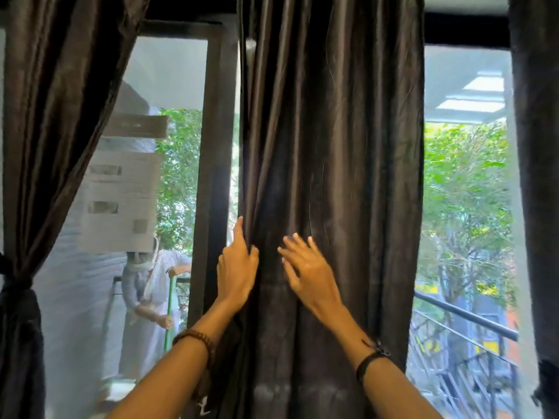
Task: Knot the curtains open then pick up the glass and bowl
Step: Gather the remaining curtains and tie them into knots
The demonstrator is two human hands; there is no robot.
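Note:
A dark brown middle curtain [332, 146] hangs straight down in front of me, loose and unknotted. My left hand [237, 267] grips its left edge, fingers curled around the fabric fold. My right hand [305, 270] rests flat on the curtain's front with fingers spread, holding nothing. The left curtain [54, 116] is pulled aside and tied into a knot [16, 285] at the left edge. Another dark curtain [535, 176] hangs at the far right. No glass or bowl is in view.
A dark window frame post [211, 176] stands just left of the middle curtain. Through the left pane a person with a green-handled broom [169, 313] stands outside. A black balcony railing [462, 316] and trees show through the right pane.

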